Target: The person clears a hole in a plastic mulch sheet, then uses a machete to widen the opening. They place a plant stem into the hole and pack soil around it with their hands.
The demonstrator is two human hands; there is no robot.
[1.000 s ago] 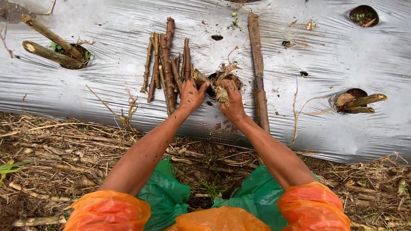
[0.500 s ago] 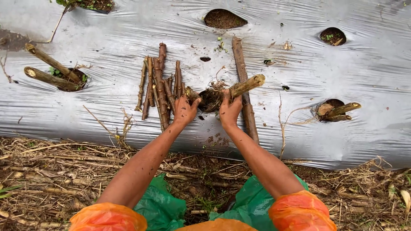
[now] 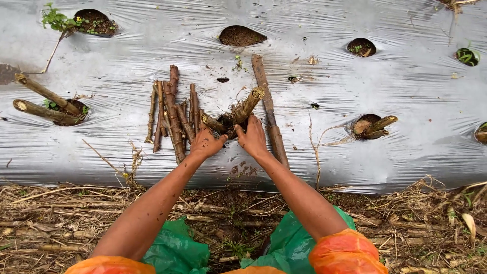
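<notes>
Both my hands press at one planting hole (image 3: 227,123) in the silver plastic mulch sheet (image 3: 406,86). My right hand (image 3: 253,138) grips the base of a thick stem cutting (image 3: 248,105) that stands tilted up and to the right out of the hole. My left hand (image 3: 205,143) is closed on the base of a shorter cutting (image 3: 213,123), which leans left from the same hole. A pile of several loose stem cuttings (image 3: 172,114) lies on the sheet just left of my left hand.
A long stick (image 3: 269,111) lies on the sheet right of the hole. Planted cuttings stand in holes at left (image 3: 48,104) and right (image 3: 374,126). Other holes (image 3: 241,35) show bare soil. Dry straw (image 3: 76,213) covers the ground below the sheet.
My right hand dropped a clump of dry roots, brought in the thick cutting, then tilted it more upright in the hole. My left hand stayed on the short cutting. The view shifted.
</notes>
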